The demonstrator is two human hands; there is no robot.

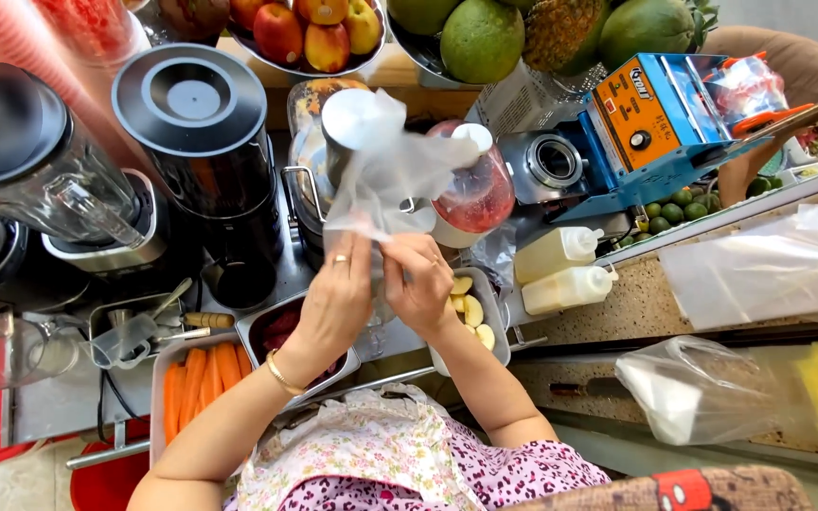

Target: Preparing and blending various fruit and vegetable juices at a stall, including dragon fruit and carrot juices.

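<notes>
Centre frame: my left hand (338, 295) and right hand (416, 279) fingers pinch the thin clear plastic bag (392, 170), spreading its mouth; next needs wider separation.

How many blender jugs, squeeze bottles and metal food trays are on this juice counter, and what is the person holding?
Blender jugs: 2, one clear, one black-lidded
Squeeze bottles: 2
Metal food trays: 3, carrots, dark red pieces, pale slices
Clear plastic bag: 1, held by left hand and right hand
Total: 8
</notes>
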